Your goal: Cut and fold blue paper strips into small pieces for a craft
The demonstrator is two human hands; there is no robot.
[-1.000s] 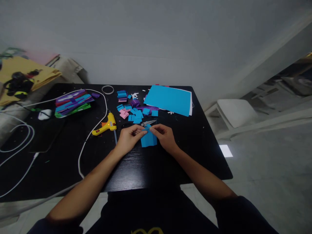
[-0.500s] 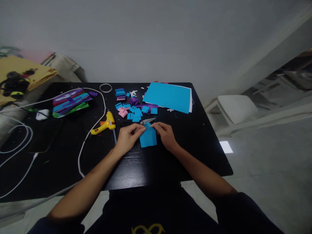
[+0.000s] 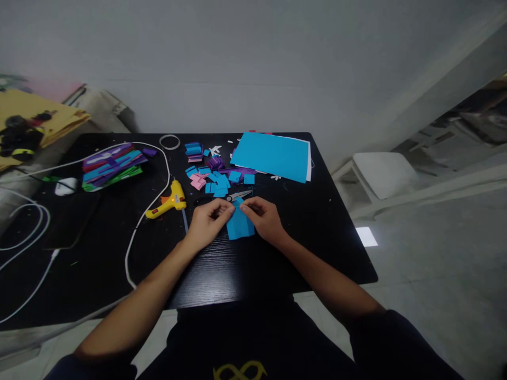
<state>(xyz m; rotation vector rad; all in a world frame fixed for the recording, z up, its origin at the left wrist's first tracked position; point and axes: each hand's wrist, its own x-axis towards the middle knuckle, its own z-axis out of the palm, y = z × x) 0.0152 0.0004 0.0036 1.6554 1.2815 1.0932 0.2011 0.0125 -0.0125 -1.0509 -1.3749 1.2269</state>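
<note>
Our left hand (image 3: pixel 209 220) and right hand (image 3: pixel 263 217) pinch blue paper (image 3: pixel 240 226). Scissors (image 3: pixel 241 196) lie on its far side.

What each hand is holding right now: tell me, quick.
Left hand: closed, fingertips pinching the upper left of the blue paper.
Right hand: closed, fingertips pinching the same paper's upper right.

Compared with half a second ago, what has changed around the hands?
The right hand has shifted slightly left, closer to the left hand, which stays at the top of the blue piece. The yellow glue gun and scissors lie where they were.
</note>
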